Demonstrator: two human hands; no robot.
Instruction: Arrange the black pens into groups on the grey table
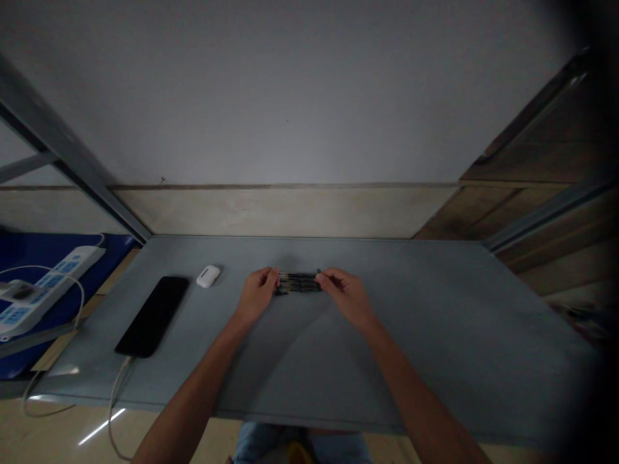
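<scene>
Several slim black pens (298, 283) lie side by side on the grey table, their length running left to right; fine detail on them is too dim to make out. At their left ends, my left hand (258, 293) has thumb and fingers pinched together. My right hand (345, 293) closes in the same way on the right ends. Fingertips hide both ends of the row.
A black phone (152, 317) with a cable (116, 393) plugged in lies on the grey table (300, 367) at left. Beside it sits a white earbud case (208, 276). Farther left, a white power strip (53, 287) rests on a blue surface. A wall (290, 212) rises behind.
</scene>
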